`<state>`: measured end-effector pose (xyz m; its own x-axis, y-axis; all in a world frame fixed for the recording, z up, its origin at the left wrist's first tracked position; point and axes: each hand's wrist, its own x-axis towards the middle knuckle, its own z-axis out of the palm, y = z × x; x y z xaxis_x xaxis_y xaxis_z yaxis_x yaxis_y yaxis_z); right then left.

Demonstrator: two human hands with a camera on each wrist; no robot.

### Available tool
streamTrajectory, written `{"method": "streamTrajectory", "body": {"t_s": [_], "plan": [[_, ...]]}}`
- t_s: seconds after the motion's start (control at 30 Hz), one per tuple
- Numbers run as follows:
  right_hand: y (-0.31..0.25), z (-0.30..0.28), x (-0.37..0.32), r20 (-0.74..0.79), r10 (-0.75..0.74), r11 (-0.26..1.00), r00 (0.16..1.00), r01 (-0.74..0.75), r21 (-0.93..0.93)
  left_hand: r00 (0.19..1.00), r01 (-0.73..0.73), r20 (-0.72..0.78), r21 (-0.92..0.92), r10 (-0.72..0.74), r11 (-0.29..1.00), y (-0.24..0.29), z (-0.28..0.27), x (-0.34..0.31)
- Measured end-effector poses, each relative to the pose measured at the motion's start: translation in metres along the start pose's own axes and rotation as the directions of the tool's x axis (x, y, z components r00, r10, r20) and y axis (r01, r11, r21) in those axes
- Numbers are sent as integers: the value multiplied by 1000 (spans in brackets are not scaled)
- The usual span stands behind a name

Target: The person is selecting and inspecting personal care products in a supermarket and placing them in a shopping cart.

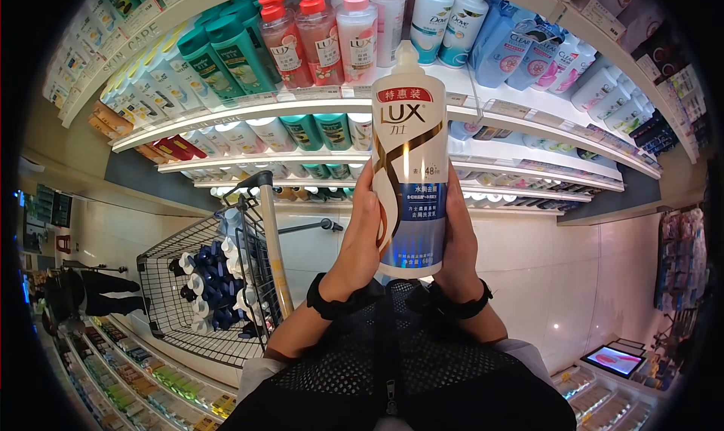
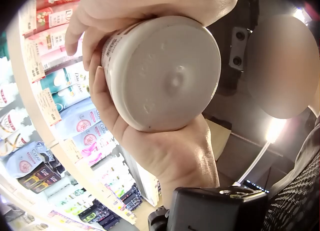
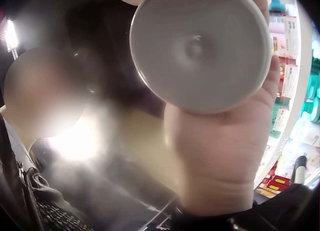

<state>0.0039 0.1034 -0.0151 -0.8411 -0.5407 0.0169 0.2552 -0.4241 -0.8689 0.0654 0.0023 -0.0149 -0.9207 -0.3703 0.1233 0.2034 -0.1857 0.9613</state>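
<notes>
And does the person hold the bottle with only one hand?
No, both hands grip the bottle, one on each side.

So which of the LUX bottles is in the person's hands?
The white LUX bottle patterned in gold and blue, gripped between the left hand and right hand; the red and pink LUX pump bottles stand untouched on the shelf.

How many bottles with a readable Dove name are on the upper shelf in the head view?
2. The left Dove bottle appears just right of the tip of the held LUX bottle; the right Dove bottle stands beside it. Others may be hidden behind.
</notes>
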Motion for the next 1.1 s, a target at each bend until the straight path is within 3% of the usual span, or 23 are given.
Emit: {"method": "streamTrajectory", "body": {"t_s": [0.33,0.47,0.57,0.6,0.63,0.67,0.7,0.73,0.8,0.83,0.87,0.93,1.0,1.07,1.1], "plan": [[-10,5,8,48,149,974,988,-155,162,994,91,64,-77,-86,993,-1,-7,4],[-17,6,8,87,144,972,986,-157,175,997,83,6,-108,-83,991,4,-3,4],[-18,4,11,69,69,990,995,-77,119,995,101,-8,27,-101,994,5,-8,5],[-20,6,10,72,71,990,995,-80,118,1000,3,-5,199,-2,980,3,-13,6],[-23,8,9,74,11,1000,997,-11,4,995,-93,14,365,95,927,2,-16,7],[-25,10,8,82,-51,992,995,60,-111,995,-95,11,364,98,927,6,-14,6],[-20,9,7,75,-118,949,990,135,-287,999,-39,23,275,34,961,13,-10,3],[-17,7,6,77,-116,948,990,134,-288,999,21,39,184,-28,983,16,-7,1],[-14,6,4,218,-262,756,940,340,-559,999,29,19,86,-31,996,8,-12,0],[-19,7,1,175,-177,850,968,241,-468,999,39,5,-10,-39,999,8,-14,0],[-19,5,-1,174,-177,851,969,239,-468,996,64,-52,-70,-68,995,10,-12,-2],[-17,-1,-3,129,-94,984,987,111,-138,983,164,-8,-401,-182,901,8,-17,-5],[-5,4,-2,148,-74,990,986,90,-108,982,172,-12,-384,-191,907,8,-16,-8],[2,13,-5,201,55,981,978,-90,171,992,109,-36,-240,-121,964,0,-20,-11],[-5,20,-5,213,35,988,976,-66,140,989,139,92,-368,-112,919,-5,-25,-8]]}}
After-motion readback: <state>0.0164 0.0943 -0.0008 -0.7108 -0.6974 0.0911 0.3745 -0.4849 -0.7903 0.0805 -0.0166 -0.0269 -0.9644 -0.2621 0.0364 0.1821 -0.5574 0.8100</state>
